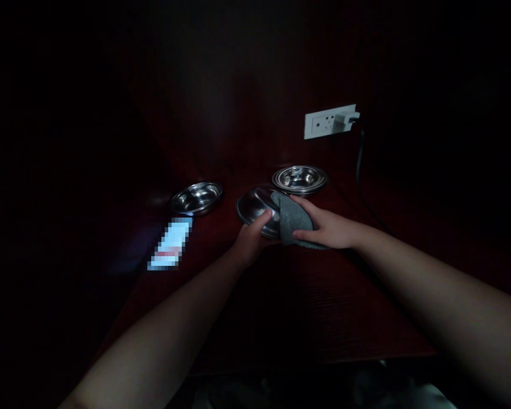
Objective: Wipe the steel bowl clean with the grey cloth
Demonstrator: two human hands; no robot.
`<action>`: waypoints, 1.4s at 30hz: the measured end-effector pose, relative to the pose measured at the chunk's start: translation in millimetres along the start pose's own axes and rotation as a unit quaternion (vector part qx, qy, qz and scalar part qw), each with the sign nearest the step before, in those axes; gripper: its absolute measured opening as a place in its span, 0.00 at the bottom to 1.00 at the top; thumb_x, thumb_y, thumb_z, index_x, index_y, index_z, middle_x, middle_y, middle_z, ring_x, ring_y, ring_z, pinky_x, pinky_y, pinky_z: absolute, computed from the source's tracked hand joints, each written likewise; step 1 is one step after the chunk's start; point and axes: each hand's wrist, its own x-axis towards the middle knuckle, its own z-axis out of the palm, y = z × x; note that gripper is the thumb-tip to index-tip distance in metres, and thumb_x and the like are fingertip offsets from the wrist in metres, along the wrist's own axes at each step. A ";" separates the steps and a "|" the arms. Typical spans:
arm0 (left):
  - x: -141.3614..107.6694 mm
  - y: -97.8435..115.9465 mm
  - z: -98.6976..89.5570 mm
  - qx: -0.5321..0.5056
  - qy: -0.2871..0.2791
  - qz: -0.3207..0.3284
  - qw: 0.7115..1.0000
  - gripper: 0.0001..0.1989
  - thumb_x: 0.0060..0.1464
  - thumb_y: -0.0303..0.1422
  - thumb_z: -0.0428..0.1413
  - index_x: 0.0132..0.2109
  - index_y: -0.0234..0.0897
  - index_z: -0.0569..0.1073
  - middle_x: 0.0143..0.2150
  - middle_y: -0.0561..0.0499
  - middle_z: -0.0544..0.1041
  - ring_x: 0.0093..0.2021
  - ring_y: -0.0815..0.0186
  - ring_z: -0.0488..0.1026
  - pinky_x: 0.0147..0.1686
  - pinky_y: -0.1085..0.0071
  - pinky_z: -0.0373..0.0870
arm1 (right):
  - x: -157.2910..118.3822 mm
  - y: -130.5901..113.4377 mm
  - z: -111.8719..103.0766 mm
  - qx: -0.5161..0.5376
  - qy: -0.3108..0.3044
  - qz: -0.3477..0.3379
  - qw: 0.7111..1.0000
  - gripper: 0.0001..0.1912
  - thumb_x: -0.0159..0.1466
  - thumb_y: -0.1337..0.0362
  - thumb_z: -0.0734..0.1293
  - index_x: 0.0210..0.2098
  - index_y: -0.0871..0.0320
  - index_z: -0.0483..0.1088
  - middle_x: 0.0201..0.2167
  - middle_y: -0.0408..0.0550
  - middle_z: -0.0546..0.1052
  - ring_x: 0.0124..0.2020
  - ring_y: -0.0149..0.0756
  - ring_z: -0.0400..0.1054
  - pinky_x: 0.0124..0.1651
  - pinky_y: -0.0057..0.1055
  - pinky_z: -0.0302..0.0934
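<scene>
Tilted with its rounded underside facing up, a shiny metal bowl [254, 205] is held in front of me. My left hand [252, 241] grips its near edge, thumb on the outer surface and fingers hidden beneath. A grey-green cloth [293, 218] lies against the bowl's right side. My right hand [323, 225] is closed around that cloth and presses it on the metal, thumb at the near side and fingers at the far side. Just behind stands a stack of metal bowls [300, 180], open side up. Another metal bowl [198, 197] rests to the left.
A phone with a lit, pixelated screen [170, 244] lies at the left on the dark red table [323, 301]. On the back wall is a white socket panel [319, 126] with a plug [348, 119]; its dark cable [359, 156] runs down to the right. Surroundings are very dark.
</scene>
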 end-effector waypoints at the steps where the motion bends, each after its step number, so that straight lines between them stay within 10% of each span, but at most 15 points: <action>1: 0.1 -0.2 -0.3 0.001 -0.002 0.001 1.000 0.19 0.54 0.39 0.58 0.50 0.34 0.74 0.48 0.40 0.79 0.46 0.52 0.76 0.44 0.50 0.74 | 0.0 0.1 0.0 0.000 0.000 0.001 1.000 0.51 0.58 0.51 0.69 0.71 0.58 0.39 0.68 0.62 0.56 0.64 0.57 0.57 0.64 0.56 0.52; 42: 0.0 -0.4 1.0 0.001 -0.005 0.003 1.000 0.18 0.54 0.39 0.57 0.49 0.34 0.74 0.47 0.40 0.79 0.45 0.53 0.76 0.44 0.52 0.75 | -0.5 -2.1 -0.8 0.003 -0.006 0.014 1.000 0.50 0.58 0.52 0.69 0.70 0.59 0.39 0.67 0.62 0.56 0.64 0.54 0.57 0.65 0.54 0.51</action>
